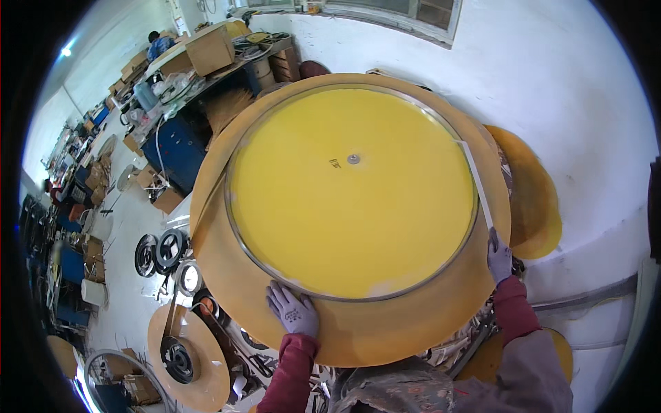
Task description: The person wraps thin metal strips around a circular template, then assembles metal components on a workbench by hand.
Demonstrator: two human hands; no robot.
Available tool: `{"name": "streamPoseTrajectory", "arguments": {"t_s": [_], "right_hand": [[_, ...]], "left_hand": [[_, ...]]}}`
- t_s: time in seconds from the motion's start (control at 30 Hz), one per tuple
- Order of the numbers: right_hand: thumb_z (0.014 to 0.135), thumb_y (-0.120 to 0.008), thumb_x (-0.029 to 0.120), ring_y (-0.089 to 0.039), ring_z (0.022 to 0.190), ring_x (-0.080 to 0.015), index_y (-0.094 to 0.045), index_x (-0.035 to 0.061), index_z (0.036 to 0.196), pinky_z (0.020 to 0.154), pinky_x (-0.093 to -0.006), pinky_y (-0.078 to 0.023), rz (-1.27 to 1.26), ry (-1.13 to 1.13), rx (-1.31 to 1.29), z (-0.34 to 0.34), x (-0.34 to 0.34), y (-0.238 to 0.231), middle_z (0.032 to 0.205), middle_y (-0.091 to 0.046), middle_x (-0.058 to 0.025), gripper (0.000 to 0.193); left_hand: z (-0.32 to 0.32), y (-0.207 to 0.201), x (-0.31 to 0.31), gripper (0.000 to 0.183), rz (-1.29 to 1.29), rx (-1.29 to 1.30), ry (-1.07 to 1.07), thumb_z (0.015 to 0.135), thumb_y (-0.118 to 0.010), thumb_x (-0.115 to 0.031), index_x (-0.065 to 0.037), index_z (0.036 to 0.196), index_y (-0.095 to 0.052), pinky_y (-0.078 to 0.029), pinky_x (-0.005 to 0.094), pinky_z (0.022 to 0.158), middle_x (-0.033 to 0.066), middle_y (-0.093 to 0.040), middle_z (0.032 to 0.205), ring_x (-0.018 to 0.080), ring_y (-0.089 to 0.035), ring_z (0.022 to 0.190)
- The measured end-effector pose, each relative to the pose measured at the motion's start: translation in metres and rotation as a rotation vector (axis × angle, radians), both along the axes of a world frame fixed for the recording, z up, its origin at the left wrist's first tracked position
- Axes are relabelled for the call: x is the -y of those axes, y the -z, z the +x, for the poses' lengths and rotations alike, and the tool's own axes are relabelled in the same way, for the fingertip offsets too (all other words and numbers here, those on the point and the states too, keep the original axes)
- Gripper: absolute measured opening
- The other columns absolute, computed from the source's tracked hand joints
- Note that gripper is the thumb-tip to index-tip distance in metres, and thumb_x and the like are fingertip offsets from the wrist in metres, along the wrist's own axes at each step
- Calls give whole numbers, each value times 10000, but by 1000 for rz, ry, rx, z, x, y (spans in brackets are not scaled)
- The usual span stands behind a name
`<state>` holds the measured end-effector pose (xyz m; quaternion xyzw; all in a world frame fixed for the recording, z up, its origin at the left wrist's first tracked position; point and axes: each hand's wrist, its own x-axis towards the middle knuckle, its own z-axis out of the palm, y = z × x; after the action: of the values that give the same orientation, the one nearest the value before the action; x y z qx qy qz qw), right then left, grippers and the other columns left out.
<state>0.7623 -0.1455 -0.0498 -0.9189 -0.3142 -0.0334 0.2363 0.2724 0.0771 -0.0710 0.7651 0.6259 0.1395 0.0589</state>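
Note:
A large yellow disc (330, 213) with a small metal hub (353, 159) lies flat before me. A thin metal ring (348, 299) runs around its edge, and both rest on a wider tan round board (385, 334). My left hand (294, 313), in a pale purple glove, lies with fingers spread on the board, fingertips at the ring's near left edge. At the right, my gloved right hand (499, 260) is closed on the near end of a narrow pale strip (478, 182). The strip slants up along the disc's right edge, its far end touching the ring.
Lower left stands a second tan disc (208, 368) with a black hub, beside black rings (171, 246) on the floor. A blue cabinet (167, 155) with a cardboard box (210, 51) on top stands at the far left. A person (160, 45) is beyond. A white wall (578, 89) bounds the right.

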Motion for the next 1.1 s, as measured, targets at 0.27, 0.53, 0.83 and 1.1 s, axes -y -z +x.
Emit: {"name": "streamPoseTrajectory", "arguments": {"t_s": [0.27,0.53,0.83,1.1], "right_hand": [[931,-545,235,-560,719,-223,-586,86,1239,620,-324,-445,372,152,-407,-45,16,-8,849,-580,-87,344],[924,-566,460,-332,358,-99,-531,230,1245,325,-258,-274,1039,390,-1170,-235,18,6,563,-401,39,396],[960,-523,244,-581,525,-182,-451,174,1391,434,-306,-443,677,252,-699,-101,58,22,686,-575,-71,442],[911,-519,175,-625,927,-395,-436,137,1395,771,-460,-504,153,-3,8,-68,28,-13,1080,-628,-236,492]], "left_hand": [[4,-5,21,702,-72,-51,24,894,-499,-272,103,1422,-229,-94,470,1171,222,-176,1531,387,-125,1423],[24,-1,37,754,-91,-61,14,885,-539,-291,96,1433,-196,-103,473,1166,231,-159,1532,389,-136,1418],[26,2,41,784,-83,-12,27,860,-589,-268,71,1439,-184,-95,496,1161,233,-152,1534,415,-133,1410],[20,8,42,844,-48,14,29,831,-615,-259,76,1449,-147,-98,500,1160,232,-131,1539,414,-112,1414]]}}
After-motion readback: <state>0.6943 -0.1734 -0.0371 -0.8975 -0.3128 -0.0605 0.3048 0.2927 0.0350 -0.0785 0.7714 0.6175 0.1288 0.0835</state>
